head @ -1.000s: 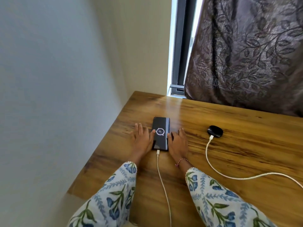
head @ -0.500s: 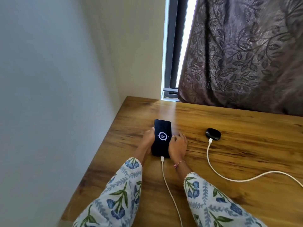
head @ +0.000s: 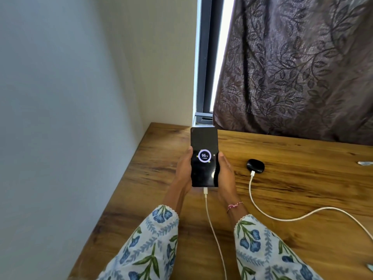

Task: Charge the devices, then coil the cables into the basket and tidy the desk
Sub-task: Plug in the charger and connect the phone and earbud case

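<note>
A black phone [head: 204,146] is lifted off the wooden desk [head: 282,188], its screen lit with a charging ring that reads 96 %. My left hand [head: 184,170] grips its left edge and my right hand [head: 225,174] grips its right edge. A white cable [head: 212,225] is plugged into the phone's bottom and runs toward me. A black earbuds case [head: 255,166] lies on the desk to the right, with a second white cable [head: 282,218] plugged into it and curving off to the right.
A white wall stands close on the left, and the desk's left edge [head: 113,199] runs along it. A dark leaf-patterned curtain [head: 292,67] hangs behind the desk beside a window frame [head: 203,77]. A small metallic item [head: 364,163] lies at the far right edge.
The phone lay flat on the desk between my hands; both hands took hold of its sides and raised it toward me, cable still attached.
</note>
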